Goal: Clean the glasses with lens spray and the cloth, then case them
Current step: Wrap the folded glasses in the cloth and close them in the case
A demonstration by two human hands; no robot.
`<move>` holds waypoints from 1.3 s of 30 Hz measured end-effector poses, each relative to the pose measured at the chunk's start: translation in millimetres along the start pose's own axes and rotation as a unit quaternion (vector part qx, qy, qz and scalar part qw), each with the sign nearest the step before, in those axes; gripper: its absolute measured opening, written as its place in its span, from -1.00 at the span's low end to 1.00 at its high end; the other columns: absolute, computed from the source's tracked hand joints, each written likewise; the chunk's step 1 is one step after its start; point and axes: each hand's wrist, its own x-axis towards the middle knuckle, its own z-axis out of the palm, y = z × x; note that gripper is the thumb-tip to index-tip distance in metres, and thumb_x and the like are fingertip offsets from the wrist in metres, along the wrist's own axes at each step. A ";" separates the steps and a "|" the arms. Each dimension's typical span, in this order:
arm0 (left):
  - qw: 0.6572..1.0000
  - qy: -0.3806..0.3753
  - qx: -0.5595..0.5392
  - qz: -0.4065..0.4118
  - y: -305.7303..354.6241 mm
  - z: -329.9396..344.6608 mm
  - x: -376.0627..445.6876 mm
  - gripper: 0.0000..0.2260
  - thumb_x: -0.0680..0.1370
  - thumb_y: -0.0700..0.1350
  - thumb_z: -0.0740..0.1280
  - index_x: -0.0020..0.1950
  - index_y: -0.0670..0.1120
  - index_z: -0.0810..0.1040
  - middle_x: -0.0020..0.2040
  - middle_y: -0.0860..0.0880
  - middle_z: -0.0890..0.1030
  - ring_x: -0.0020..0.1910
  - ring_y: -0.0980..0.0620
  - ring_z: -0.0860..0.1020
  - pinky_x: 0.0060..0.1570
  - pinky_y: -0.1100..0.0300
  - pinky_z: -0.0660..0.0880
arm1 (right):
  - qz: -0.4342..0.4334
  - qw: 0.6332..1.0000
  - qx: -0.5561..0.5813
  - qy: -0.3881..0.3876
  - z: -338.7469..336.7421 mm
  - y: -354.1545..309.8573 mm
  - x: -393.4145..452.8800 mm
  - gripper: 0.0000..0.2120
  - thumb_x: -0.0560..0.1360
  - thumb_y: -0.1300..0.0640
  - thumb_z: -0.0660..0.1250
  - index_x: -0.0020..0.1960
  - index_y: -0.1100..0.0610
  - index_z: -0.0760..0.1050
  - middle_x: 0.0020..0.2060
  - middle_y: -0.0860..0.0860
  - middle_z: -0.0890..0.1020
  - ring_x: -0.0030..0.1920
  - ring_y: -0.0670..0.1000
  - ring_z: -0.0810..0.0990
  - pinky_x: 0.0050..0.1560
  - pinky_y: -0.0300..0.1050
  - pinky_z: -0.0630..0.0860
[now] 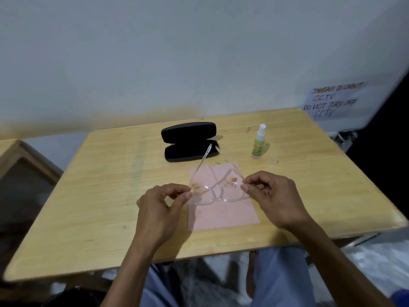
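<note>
Clear-framed glasses [218,193] with brownish smudges on both lenses hover just above a pink cloth [223,214] spread flat on the wooden table [106,196]. My left hand [163,204] pinches the frame's left corner, and my right hand [270,196] pinches its right corner. One temple arm points away toward the black case [188,140], which lies open behind the cloth. A small spray bottle [258,142] with a white cap and green label stands upright to the right of the case.
The table's back edge meets a pale wall. A handwritten paper notice [332,100] hangs at the right. A second wooden piece of furniture [20,160] stands to the left. My knees show below the front edge.
</note>
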 end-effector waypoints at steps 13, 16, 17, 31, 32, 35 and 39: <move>0.999 -0.006 -0.045 -0.018 -14.7 6.4 4.8 -0.99 0.46 -0.02 0.49 -0.15 0.08 0.72 -0.22 0.24 0.67 -0.15 0.13 0.64 -0.09 0.06 0.57 | 0.002 1.000 0.004 0.001 0.5 -1.3 1.5 -0.93 0.45 0.21 0.52 -0.07 0.12 0.69 -0.31 -0.04 0.67 -0.33 -0.23 0.55 -0.27 -0.48 0.44; 0.999 -0.008 -0.042 -0.011 -14.3 6.6 6.6 -0.98 0.46 -0.04 0.49 -0.16 0.08 0.72 -0.23 0.26 0.67 -0.17 0.14 0.63 -0.09 0.12 0.54 | -0.002 1.000 0.005 0.000 0.0 -3.0 2.4 -0.92 0.45 0.21 0.52 -0.06 0.14 0.69 -0.31 -0.03 0.67 -0.32 -0.24 0.55 -0.26 -0.47 0.45; 0.999 -0.010 -0.040 -0.008 -14.5 6.4 6.9 -0.98 0.46 -0.04 0.50 -0.16 0.08 0.72 -0.23 0.28 0.66 -0.16 0.14 0.63 -0.09 0.13 0.53 | -0.003 1.000 0.008 -0.003 -0.7 -3.5 1.7 -0.92 0.45 0.21 0.52 -0.05 0.14 0.68 -0.31 -0.03 0.67 -0.32 -0.23 0.56 -0.25 -0.46 0.45; 0.997 0.022 0.065 0.020 -18.1 4.5 68.5 -0.90 0.47 -0.04 0.48 -0.06 -0.02 0.74 -0.37 0.10 0.58 -0.38 0.17 0.50 -0.23 0.20 0.42 | 0.031 0.993 -0.115 -0.008 2.1 -5.2 62.5 -0.91 0.47 0.00 0.47 -0.06 -0.04 0.71 -0.40 0.01 0.64 -0.36 -0.11 0.54 -0.23 -0.13 0.51; 0.996 0.010 0.082 0.032 -18.5 9.7 73.6 -0.90 0.47 -0.04 0.48 -0.07 -0.02 0.74 -0.38 0.06 0.60 -0.35 0.13 0.53 -0.18 0.16 0.45 | 0.035 0.990 -0.135 -0.019 5.9 -3.5 67.5 -0.88 0.47 -0.03 0.46 -0.03 -0.05 0.71 -0.41 -0.01 0.63 -0.34 -0.09 0.57 -0.24 -0.09 0.53; 0.993 -0.008 0.106 0.049 -21.4 24.1 84.3 -0.92 0.46 -0.04 0.47 -0.10 0.02 0.74 -0.46 0.00 0.57 -0.35 -0.02 0.55 -0.22 0.17 0.41 | 0.054 0.981 -0.184 -0.035 14.7 0.2 77.7 -0.82 0.47 -0.07 0.45 0.04 -0.07 0.70 -0.42 -0.14 0.58 -0.28 -0.05 0.59 -0.29 -0.15 0.42; 0.991 -0.011 0.118 0.059 -22.5 35.3 88.8 -0.90 0.46 -0.01 0.46 -0.16 0.00 0.73 -0.58 0.05 0.38 -0.44 -0.07 0.43 -0.28 0.19 0.35 | 0.077 0.973 -0.215 -0.039 20.1 2.7 80.8 -0.80 0.47 -0.11 0.44 0.06 -0.10 0.69 -0.33 -0.14 0.60 -0.13 0.03 0.64 -0.22 -0.16 0.41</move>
